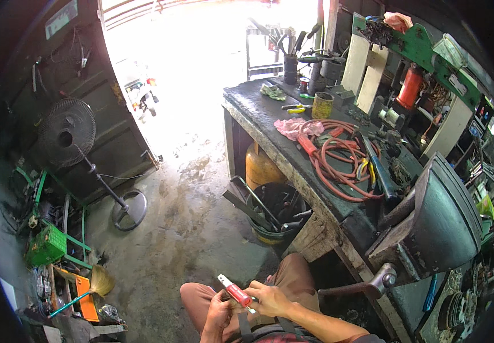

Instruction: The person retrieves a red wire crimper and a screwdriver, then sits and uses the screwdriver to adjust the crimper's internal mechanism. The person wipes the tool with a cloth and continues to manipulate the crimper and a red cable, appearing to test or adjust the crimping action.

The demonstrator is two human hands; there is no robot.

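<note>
Just above my lap, both hands are around a slim red-and-white tube-shaped object [236, 294]. Its white end points up and to the left, and a small pale piece sticks out by its lower right end. My left hand [217, 313] grips it from the left side, fingers closed. From the right, my right hand [271, 300] is closed at the red lower end, fingertips pressed to it. What exactly the object is cannot be made out. My bent knees in brown trousers [295, 274] lie under the hands.
On my right runs a dark workbench [247, 94] bearing a large vise [430, 223], coiled red cable [338, 160] and pliers [296, 107]. Below it stand a bucket of metal parts [273, 237] and a gas cylinder [261, 166]. A standing fan [67, 131], green crate [47, 246] and broom [101, 281] are left.
</note>
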